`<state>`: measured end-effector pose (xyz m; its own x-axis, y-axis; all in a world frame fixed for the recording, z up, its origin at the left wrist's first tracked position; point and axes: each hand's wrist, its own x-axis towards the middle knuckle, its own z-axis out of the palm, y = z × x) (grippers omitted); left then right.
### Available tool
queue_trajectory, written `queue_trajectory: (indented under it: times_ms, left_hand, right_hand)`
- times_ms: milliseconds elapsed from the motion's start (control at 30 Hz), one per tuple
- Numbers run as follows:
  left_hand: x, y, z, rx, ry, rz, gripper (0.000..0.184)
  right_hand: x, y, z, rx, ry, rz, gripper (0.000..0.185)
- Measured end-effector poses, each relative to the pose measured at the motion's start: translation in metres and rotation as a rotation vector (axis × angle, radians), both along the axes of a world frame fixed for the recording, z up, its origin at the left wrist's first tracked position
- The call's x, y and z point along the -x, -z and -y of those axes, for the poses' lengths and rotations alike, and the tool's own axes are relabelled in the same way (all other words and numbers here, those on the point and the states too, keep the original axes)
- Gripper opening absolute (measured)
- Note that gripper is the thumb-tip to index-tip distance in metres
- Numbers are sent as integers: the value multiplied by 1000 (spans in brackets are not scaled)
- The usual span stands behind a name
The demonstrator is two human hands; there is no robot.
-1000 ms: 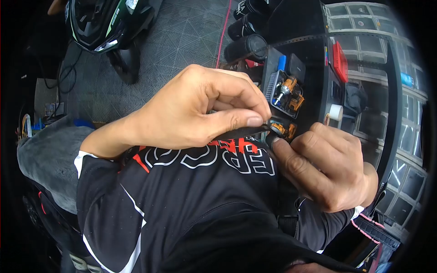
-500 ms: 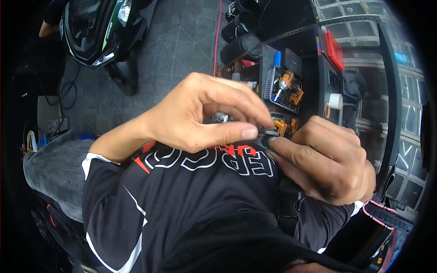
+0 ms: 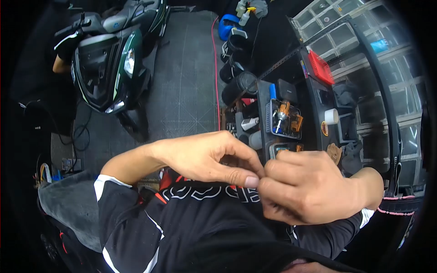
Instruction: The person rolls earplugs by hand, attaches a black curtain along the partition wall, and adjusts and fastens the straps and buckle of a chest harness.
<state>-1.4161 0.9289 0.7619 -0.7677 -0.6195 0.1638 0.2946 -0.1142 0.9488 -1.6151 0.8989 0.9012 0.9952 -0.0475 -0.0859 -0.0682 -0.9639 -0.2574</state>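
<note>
In front of my chest, my left hand (image 3: 205,157) is curled, its thumb and index fingertip meeting the fingers of my right hand. My right hand (image 3: 309,189) is closed, the fingers bent inward and bunched together. Whatever is pinched where the two hands meet is hidden behind the fingers. Just below them is the front of my black printed shirt (image 3: 195,227).
A dark scooter (image 3: 98,68) stands at the left, with a person's arm (image 3: 61,63) beside it. On the right are a basket with an orange power tool (image 3: 283,111), a tape roll (image 3: 332,117), a red basket (image 3: 321,67) and black buckets (image 3: 239,86).
The view has tilted up, showing more floor and scooter. Both hands sit lower in view and closer together. A small dark piece seen earlier at the right fingertips is now covered.
</note>
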Motion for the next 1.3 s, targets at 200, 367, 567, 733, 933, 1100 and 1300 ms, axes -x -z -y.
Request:
queue_trajectory:
  times_ms: [200,367,567,733,933,1100,1300]
  left_hand:
    - [-3,-3,-3,-80,-63,17,26]
    - [-7,-12,-9,-212,-33,73,27]
    - [-10,-16,-18,-108,-72,117,30]
    - [-9,-13,-21,-133,-26,148,25]
    - [0,4,-22,-230,-42,-89,24]
    - [-3,-9,-19,506,-269,183,31]
    - [-2,4,-13,403,-110,82,26]
  right_hand:
    - [-1,-7,-4,117,-65,-14,17]
    - [2,-3,-4,90,-119,-12,14]
    - [5,-4,-3,59,-227,21,16]
    - [6,-3,1,25,-316,24,19]
    - [4,-8,-1,140,-387,46,18]
    - [-3,-3,0,275,-324,24,21]
    - [-16,-2,-1,209,-210,-86,26]
